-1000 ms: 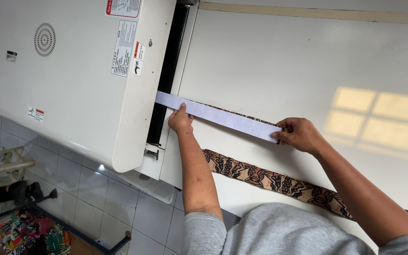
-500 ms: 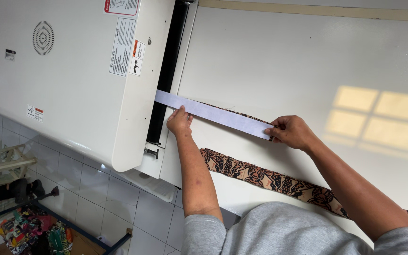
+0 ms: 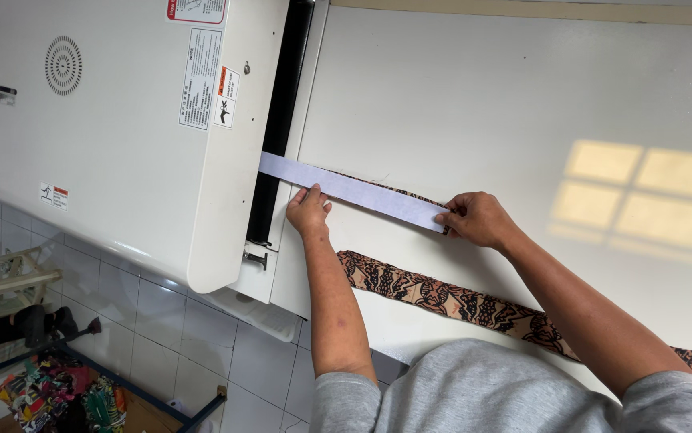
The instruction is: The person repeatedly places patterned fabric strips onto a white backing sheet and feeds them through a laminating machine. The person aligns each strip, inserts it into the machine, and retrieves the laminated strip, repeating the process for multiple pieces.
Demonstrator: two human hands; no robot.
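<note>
A long pale lavender strip (image 3: 358, 192) lies on the white feed table (image 3: 522, 104), one end going into the dark slot (image 3: 278, 128) of a big white machine (image 3: 121, 120). A patterned brown fabric strip peeks out from under it. My left hand (image 3: 307, 210) presses fingertips on the strip near the slot. My right hand (image 3: 478, 218) pinches the strip's far end. A second brown patterned fabric strip (image 3: 458, 303) lies loose on the table nearer to me.
A tiled floor (image 3: 121, 321) shows below the machine. A heap of colourful cloth (image 3: 49, 397) sits in a dark-framed cart at the bottom left. A pale plastic stool (image 3: 1, 277) stands at the left edge. A sunlit patch (image 3: 642, 192) falls on the table.
The lavender strip has slid further into the machine's slot, and my right hand has moved left with its end. My left hand stays by the slot.
</note>
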